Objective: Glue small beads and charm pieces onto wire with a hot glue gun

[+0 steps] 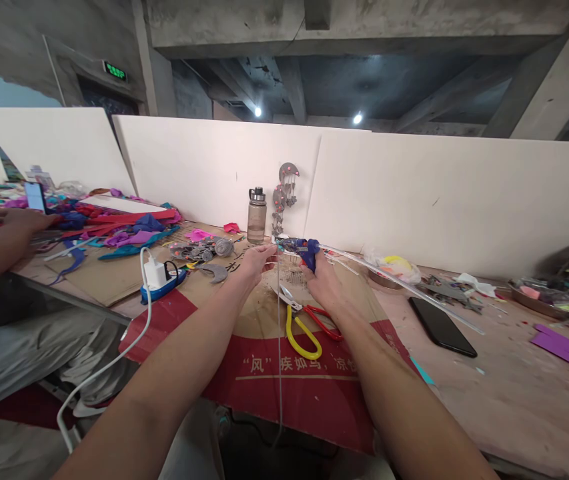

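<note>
My right hand (321, 277) is wrapped round a blue glue gun (308, 252), with a long clear glue stick (389, 277) sticking out of its back toward the right. The gun's nozzle points left, at the fingertips of my left hand (260, 260). Those fingertips are pinched on something small, too small to make out. A thin grey cord (279, 347) hangs from there past the table edge. Below the hands, yellow-handled scissors (303, 337) and a red-handled tool (323, 323) lie on the red and brown cardboard (259, 340).
Behind stand a bottle (256, 217) and a grey hanging ornament (287, 187). Left are grey yarn (224, 247), a power strip (163, 287), coloured fabric scraps (139, 227) and another person's hand (14, 227). A black phone (441, 327) lies right.
</note>
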{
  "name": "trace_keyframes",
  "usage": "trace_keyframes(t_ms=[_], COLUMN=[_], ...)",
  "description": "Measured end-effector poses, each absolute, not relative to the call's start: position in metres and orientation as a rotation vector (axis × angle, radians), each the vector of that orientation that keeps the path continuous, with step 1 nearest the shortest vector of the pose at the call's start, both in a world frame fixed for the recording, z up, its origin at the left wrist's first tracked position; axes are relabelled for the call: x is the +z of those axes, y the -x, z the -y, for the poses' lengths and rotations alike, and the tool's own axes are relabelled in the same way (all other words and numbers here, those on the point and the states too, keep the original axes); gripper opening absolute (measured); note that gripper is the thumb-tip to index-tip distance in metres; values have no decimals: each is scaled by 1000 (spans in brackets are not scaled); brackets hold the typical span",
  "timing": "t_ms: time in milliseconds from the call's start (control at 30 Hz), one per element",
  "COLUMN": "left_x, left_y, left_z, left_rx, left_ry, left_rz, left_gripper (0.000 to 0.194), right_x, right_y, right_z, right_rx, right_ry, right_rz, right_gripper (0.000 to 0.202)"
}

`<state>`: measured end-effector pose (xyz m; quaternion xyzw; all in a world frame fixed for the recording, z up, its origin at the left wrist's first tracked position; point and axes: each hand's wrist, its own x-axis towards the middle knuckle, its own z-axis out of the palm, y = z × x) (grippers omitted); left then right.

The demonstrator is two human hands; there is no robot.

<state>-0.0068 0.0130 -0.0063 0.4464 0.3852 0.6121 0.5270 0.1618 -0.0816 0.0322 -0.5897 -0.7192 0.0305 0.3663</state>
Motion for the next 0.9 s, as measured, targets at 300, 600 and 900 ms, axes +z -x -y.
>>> trace_keyframes(t_ms=[300, 600, 900], left_x=[-6, -4, -9], left_y=[5, 7, 3], left_z=[-11, -10, -13], left_rx=[1482, 1471, 1401], left_ry=[-1078, -964, -1017], left_rz=[-929, -926, -931], left_gripper=[33, 27, 25], right_x=[25, 15, 33], right_y=[-164, -166, -177], right_z=[72, 58, 71], right_rx=[132, 336, 632], right_ry=[1511, 1406, 1837], right_rz=[1856, 1671, 1588], right_gripper=[42, 41, 15])
